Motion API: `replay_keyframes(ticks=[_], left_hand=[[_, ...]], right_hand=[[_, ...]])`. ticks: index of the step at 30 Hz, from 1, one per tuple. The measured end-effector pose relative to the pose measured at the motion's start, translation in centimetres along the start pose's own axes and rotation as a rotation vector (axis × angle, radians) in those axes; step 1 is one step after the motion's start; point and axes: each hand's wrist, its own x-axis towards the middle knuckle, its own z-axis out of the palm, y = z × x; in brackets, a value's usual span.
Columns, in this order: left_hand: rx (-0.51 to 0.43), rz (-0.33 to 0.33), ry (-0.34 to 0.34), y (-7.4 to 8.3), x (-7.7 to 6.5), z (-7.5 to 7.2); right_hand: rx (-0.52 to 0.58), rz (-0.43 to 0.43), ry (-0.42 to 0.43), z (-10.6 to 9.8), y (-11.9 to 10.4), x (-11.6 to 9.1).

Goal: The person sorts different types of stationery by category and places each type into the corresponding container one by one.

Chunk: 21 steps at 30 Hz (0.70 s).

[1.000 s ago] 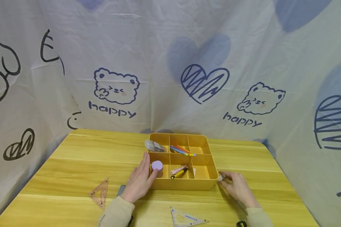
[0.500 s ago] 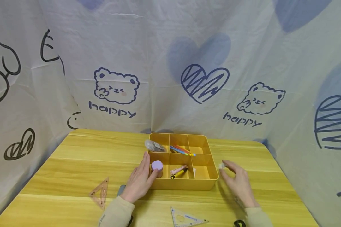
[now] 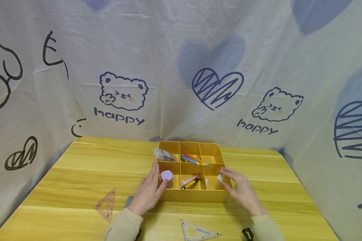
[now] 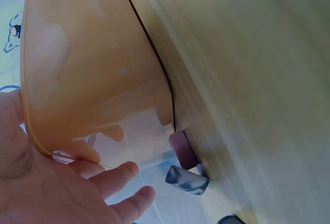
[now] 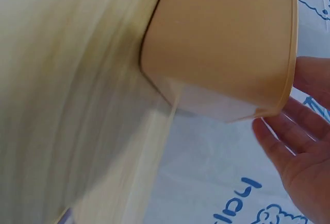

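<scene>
Over the box (image 3: 196,195) at four o'clock, I have right hand (image 3: 242,191) pinching a pale block (image 3: 220,178) to its ten o'clock, long axis unclear; left hand (image 3: 147,190), straight-fingered, rests farther off at eight.

On my feed I count one left hand (image 3: 147,191), one right hand (image 3: 242,191), one box (image 3: 196,196) with six compartments (image 3: 209,160), two set squares (image 3: 102,205), one purple pot (image 3: 167,175), one clear bag (image 3: 163,155), one yellow-and-black pen (image 3: 190,184) and one pale block (image 3: 220,178). My left wrist view shows two small blocks (image 4: 183,150). The slim pens (image 3: 190,160) in the back overlap too much for me to number.
</scene>
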Motion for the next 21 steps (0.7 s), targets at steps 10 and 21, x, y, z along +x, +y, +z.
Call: replay_keyframes(ticks=[10,21], left_hand=[[0.000,0.001,0.001,-0.1,0.1,0.0],[0.004,0.001,-0.001,-0.2,0.1,0.1]], right_hand=[[0.041,0.082,-0.275,-0.1,-0.6,1.5],[0.066,0.194,-0.339,0.3,-0.9,2.2]])
